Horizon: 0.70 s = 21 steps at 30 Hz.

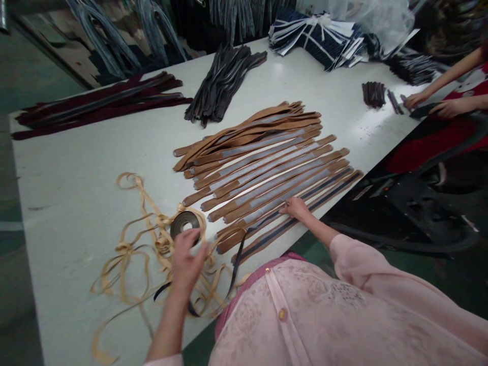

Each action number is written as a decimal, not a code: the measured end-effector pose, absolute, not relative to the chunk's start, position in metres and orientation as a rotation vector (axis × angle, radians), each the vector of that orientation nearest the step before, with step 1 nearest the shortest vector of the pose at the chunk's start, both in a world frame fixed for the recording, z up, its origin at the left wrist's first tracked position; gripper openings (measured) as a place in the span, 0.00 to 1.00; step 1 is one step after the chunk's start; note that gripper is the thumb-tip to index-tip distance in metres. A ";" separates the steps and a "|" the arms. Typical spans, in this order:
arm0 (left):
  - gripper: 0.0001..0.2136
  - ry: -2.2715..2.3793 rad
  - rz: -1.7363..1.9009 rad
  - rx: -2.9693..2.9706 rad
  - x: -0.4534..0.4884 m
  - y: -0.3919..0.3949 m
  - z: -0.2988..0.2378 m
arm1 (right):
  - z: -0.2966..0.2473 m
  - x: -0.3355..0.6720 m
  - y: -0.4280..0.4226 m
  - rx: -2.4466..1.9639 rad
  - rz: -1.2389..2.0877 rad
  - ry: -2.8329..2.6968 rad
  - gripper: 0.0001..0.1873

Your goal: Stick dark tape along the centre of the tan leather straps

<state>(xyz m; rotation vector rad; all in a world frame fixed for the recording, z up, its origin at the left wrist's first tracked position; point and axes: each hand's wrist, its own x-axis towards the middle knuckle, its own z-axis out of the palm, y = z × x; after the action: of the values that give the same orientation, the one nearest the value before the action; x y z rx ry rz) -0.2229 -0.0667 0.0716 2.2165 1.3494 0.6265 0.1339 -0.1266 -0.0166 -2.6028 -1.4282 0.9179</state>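
Left hand [186, 256] lower centre of frame, fingers slightly apart, laid over dark tape roll [185, 222] in tan ribbon tangle [124, 248]; grip cannot tell. Right hand [295, 207] mid-frame, fingers together, flat on dark-striped strap [331, 189] near table [76, 193] edge.

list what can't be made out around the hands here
1. Head view: whether the left hand grips the tape roll; the hand covers its near side.
2. Head view: the dark piece under a co-worker's hands; too small.
3. Head view: hanging strips; cut off by the top edge.
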 end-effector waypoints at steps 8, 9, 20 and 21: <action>0.07 1.317 0.286 2.323 -0.130 -0.100 0.017 | -0.014 0.133 -0.128 -2.578 0.866 -1.428 0.14; 0.05 1.328 0.272 2.291 -0.131 -0.099 0.018 | -0.013 0.134 -0.127 -2.577 0.872 -1.427 0.15; 0.10 1.417 0.000 1.812 -0.176 -0.080 0.006 | -0.008 0.141 -0.120 -2.547 1.161 -1.410 0.18; 0.10 1.423 -0.008 1.787 -0.185 -0.078 0.005 | -0.008 0.141 -0.120 -2.553 1.138 -1.423 0.18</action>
<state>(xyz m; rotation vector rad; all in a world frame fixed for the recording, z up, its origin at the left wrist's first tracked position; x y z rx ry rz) -0.1853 -0.0785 0.0052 1.7870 1.4234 -0.0081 0.1407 -0.1200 -0.0080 -2.5529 -1.4234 1.1380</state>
